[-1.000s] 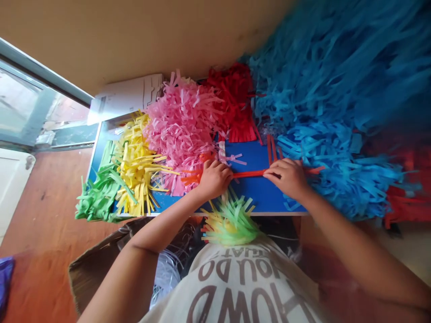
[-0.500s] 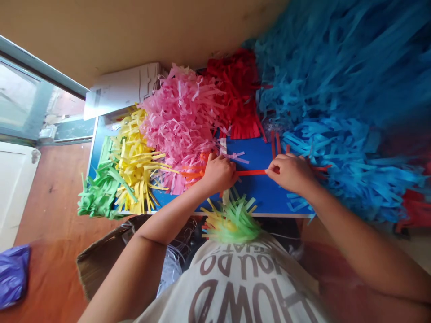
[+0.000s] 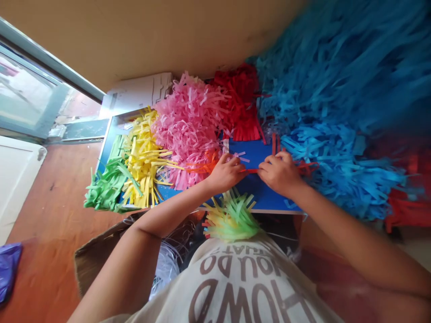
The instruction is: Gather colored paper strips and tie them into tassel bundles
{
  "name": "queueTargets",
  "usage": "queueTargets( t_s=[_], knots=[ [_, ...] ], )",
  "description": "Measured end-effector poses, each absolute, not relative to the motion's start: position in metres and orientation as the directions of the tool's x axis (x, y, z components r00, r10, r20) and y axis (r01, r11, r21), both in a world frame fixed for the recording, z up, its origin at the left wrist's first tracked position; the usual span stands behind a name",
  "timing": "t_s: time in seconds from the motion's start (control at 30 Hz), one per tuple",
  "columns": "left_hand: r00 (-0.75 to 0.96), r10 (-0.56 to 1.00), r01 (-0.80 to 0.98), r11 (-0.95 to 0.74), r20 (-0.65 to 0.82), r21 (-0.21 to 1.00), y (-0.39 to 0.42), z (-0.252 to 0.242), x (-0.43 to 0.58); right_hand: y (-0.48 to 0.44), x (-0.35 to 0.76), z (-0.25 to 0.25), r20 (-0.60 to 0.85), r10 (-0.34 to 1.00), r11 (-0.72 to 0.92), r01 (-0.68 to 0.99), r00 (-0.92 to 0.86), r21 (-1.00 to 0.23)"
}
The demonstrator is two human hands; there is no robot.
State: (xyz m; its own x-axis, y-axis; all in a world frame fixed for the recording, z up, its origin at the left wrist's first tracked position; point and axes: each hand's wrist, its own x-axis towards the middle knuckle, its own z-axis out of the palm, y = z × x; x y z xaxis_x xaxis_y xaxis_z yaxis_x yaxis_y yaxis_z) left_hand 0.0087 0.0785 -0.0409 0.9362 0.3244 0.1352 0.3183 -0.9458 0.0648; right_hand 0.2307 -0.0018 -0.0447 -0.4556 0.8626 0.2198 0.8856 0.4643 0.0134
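Observation:
My left hand (image 3: 227, 173) and my right hand (image 3: 279, 173) both pinch a red paper strip (image 3: 251, 170) just above a blue board (image 3: 256, 154). More red strips (image 3: 306, 167) stick out past my right hand. Fringed crepe-like paper lies heaped along the board: green (image 3: 107, 190), yellow (image 3: 143, 157), pink (image 3: 188, 130) and red (image 3: 239, 101) bunches, with a blue bunch (image 3: 333, 168) beyond my right hand. Orange strips (image 3: 205, 162) lie close to my left fingers. A green-and-yellow fringed bunch (image 3: 232, 217) rests against my chest.
A large mass of blue fringe (image 3: 336, 58) rises at the top right. A stack of papers (image 3: 136, 94) lies behind the bunches. A cardboard box (image 3: 97, 255) with clear shredded strips (image 3: 166, 264) sits below my left arm. A purple bag (image 3: 8, 269) lies on the brown floor (image 3: 50, 188).
My hands have moved closer together, so less of the red strip shows between them. The view has shifted slightly.

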Motion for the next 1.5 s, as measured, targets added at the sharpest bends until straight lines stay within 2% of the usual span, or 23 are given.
queueTargets(
  t_s=[0.1, 0.27, 0.53, 0.67, 0.73, 0.93, 1.07, 1.2, 1.3, 1.4, 1.5],
  knots=[
    [0.938, 0.313, 0.314, -0.949, 0.149, 0.022, 0.073, -0.050, 0.015, 0.002, 0.234, -0.047, 0.238, 0.857, 0.470, 0.883, -0.457, 0.000],
    [0.882, 0.408, 0.417, -0.909, 0.234, 0.013, 0.071, -0.062, 0.023, 0.002, 0.232, -0.048, 0.303, 0.886, 0.392, 0.916, -0.351, -0.087],
    [0.847, 0.403, 0.427, -0.904, 0.347, 0.009, 0.074, -0.072, 0.019, -0.007, 0.215, -0.055, 0.381, 0.859, 0.366, 0.930, -0.341, 0.006],
    [0.858, 0.406, 0.422, -0.906, 0.313, 0.020, 0.074, -0.069, 0.003, -0.013, 0.230, -0.063, 0.432, 0.837, 0.388, 0.921, -0.338, -0.032],
    [0.850, 0.451, 0.445, -0.891, 0.273, 0.089, 0.075, -0.068, -0.005, -0.014, 0.241, -0.068, 0.447, 0.843, 0.387, 0.915, -0.300, -0.117],
    [0.756, 0.636, 0.507, -0.719, 0.156, 0.475, 0.085, -0.071, -0.016, -0.011, 0.265, -0.082, 0.377, 0.919, 0.289, 0.849, -0.117, -0.443],
    [0.721, 0.672, 0.489, -0.667, 0.171, 0.561, 0.087, -0.073, -0.015, -0.010, 0.267, -0.084, 0.324, 0.944, 0.235, 0.824, -0.066, -0.516],
    [0.672, 0.721, 0.548, -0.639, 0.169, 0.540, 0.083, -0.074, -0.012, -0.010, 0.265, -0.081, 0.296, 0.954, 0.201, 0.832, -0.048, -0.516],
    [0.659, 0.740, 0.617, -0.633, 0.132, 0.467, 0.080, -0.071, -0.009, -0.008, 0.262, -0.078, 0.264, 0.964, 0.161, 0.852, -0.027, -0.499],
    [0.662, 0.746, 0.676, -0.637, 0.073, 0.371, 0.080, -0.064, -0.006, -0.004, 0.261, -0.076, 0.183, 0.983, 0.100, 0.883, -0.016, -0.458],
    [0.745, 0.664, 0.616, -0.725, 0.074, 0.308, 0.081, -0.059, -0.004, 0.000, 0.258, -0.068, 0.071, 0.997, 0.035, 0.917, -0.007, -0.397]
  ],
)
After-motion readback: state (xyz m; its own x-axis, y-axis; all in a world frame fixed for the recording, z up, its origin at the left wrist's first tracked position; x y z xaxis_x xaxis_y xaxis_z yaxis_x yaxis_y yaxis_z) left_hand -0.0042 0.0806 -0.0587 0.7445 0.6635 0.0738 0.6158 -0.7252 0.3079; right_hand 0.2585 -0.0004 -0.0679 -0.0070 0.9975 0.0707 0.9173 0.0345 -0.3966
